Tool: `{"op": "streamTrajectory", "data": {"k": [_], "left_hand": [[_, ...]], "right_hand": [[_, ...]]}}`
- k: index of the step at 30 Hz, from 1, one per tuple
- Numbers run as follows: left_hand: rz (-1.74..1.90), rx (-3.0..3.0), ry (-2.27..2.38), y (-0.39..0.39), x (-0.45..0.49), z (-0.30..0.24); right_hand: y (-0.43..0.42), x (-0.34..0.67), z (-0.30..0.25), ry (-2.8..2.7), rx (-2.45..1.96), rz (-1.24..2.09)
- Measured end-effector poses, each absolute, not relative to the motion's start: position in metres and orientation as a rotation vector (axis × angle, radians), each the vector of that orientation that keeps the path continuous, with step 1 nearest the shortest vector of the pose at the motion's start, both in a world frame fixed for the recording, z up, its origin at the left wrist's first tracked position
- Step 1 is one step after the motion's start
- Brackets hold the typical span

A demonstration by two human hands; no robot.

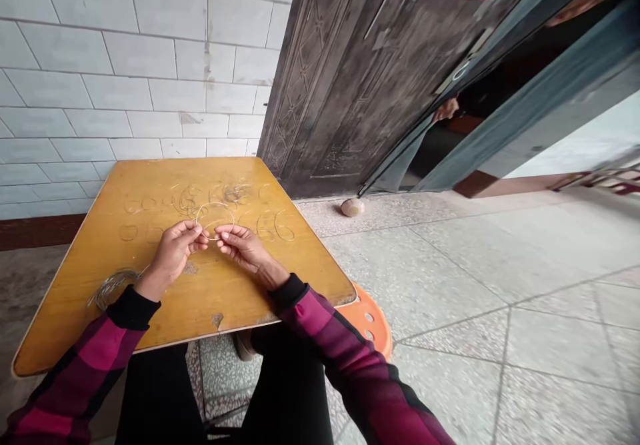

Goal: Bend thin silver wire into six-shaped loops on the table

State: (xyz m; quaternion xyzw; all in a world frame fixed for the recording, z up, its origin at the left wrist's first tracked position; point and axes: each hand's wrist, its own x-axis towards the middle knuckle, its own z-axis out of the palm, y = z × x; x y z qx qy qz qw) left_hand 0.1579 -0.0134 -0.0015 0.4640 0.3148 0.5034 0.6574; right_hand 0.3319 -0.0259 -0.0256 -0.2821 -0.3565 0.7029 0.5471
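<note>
A thin, pale wire ring (215, 203) is raised a little above the wooden table (225, 298). My left hand (176, 248) pinches its left lower side between thumb and fingers. On the opposite side my right hand (243, 245) grips the same ring, its fingertips close to those of the left. Beyond both hands, several bent wire pieces (233, 194) lie in rows on the tabletop, some curled like numerals. A coil of silvery wire (111, 286) rests beside my left wrist, partly hidden by it.
An orange stool (373, 318) with holes sits under the table's right corner. White tiled wall (150, 65) borders the far side. A dark carved door (345, 85) stands at the right, with a stone (353, 206) at its foot. Another person's hand (446, 109) shows in the curtained doorway.
</note>
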Motion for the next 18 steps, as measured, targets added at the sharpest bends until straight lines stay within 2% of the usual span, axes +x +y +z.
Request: {"op": "streamTrajectory", "data": {"k": [6, 12, 15, 18], "left_hand": [[1.129, 1.12, 0.76, -0.012, 0.151, 0.003], [1.535, 1.317, 1.048, -0.01, 0.105, 0.023], [1.443, 1.547, 1.293, -0.024, 0.059, 0.019], [1.171, 1.927, 1.623, -0.05, 0.01, -0.001]], "right_hand": [[-0.024, 0.333, -0.027, -0.799, -0.718, 1.611], [-0.022, 0.344, -0.027, -0.738, -0.77, 1.54], [-0.023, 0.343, -0.027, -0.758, -0.771, 1.568], [-0.025, 0.339, -0.026, -0.78, -0.776, 1.583]]}}
